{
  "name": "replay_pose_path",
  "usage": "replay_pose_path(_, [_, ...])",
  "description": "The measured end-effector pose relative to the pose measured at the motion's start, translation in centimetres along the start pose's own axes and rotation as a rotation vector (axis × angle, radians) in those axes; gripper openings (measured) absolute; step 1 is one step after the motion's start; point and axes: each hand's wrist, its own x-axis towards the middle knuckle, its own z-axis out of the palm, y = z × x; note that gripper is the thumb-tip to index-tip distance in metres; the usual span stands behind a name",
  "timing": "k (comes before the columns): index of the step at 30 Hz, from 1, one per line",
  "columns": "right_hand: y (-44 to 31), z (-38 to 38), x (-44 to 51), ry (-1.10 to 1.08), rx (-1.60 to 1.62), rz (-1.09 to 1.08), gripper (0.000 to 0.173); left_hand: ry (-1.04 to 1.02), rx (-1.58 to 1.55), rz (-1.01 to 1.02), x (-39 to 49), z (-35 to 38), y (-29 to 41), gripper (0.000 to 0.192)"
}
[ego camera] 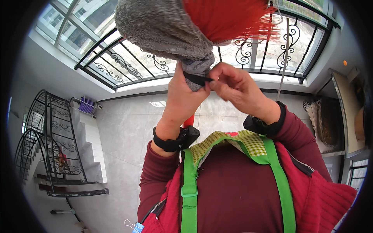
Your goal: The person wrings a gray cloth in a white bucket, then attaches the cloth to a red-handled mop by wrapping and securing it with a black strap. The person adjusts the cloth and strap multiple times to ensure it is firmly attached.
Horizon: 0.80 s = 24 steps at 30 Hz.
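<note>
Held up before me is a broom with red bristles (230,20), its head partly covered by a grey terry cloth (157,29). The cloth gathers tightly at the broom's neck, where a black strap (196,78) runs around it. My left hand (183,97) is closed around this wrapped neck, thumb upward along it. Between thumb and fingers, my right hand (237,88) pinches the strap's end on the right side. Below my left hand a short piece of red handle (189,121) shows beside the wrist; the rest of it is hidden.
Ahead stand a black wrought-iron railing (134,62) and windows. At left, stairs (90,148) rise beside another iron railing (59,131), with a purple basket (86,105) near them. A shelf unit (339,116) stands at right. Grey tiles (125,131) cover the floor.
</note>
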Motion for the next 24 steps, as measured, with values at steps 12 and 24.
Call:
replay_pose_path(12, [-2.3,-3.5,1.7,-0.004,-1.093,-0.581,0.018,-0.141,-0.284,-0.326,-2.2,0.1,-1.3,0.042])
replay_pose_path(24, [0.9,-3.6,0.8,0.328,-1.004,-0.708,0.015,-0.205,-0.414,-0.351,-2.4,1.3,0.6,0.030])
